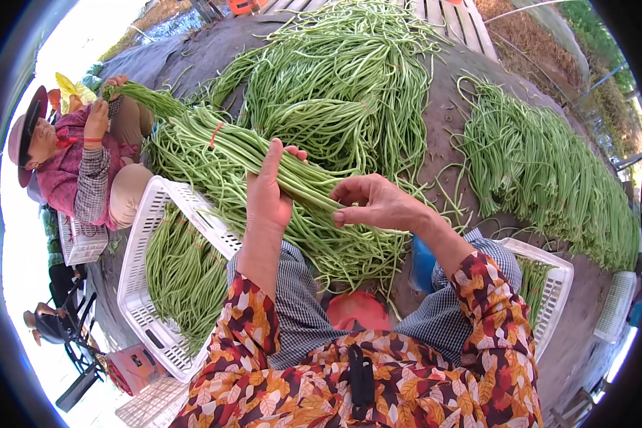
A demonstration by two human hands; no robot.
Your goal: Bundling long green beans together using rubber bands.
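A bundle of green yardlong beans [241, 147] slants across my lap, with a red band around it near its far left end. My left hand [272, 195] grips this bundle around its middle, thumb on top. At its lower right side is my right hand [382, 203], thumb and forefinger bent towards the beans. Whether those fingertips pinch a bean or only touch it is unclear. Loose yardlong beans [348, 251] lie in a heap under the bundle, in front of my knees.
A white plastic crate [131, 286] of beans stands at my left; another crate [556, 310] is at my right. Beyond lie a large bean pile [342, 69] and banded bundles [545, 155] on dark ground sheeting. A co-worker [80, 155] sits at left, holding beans.
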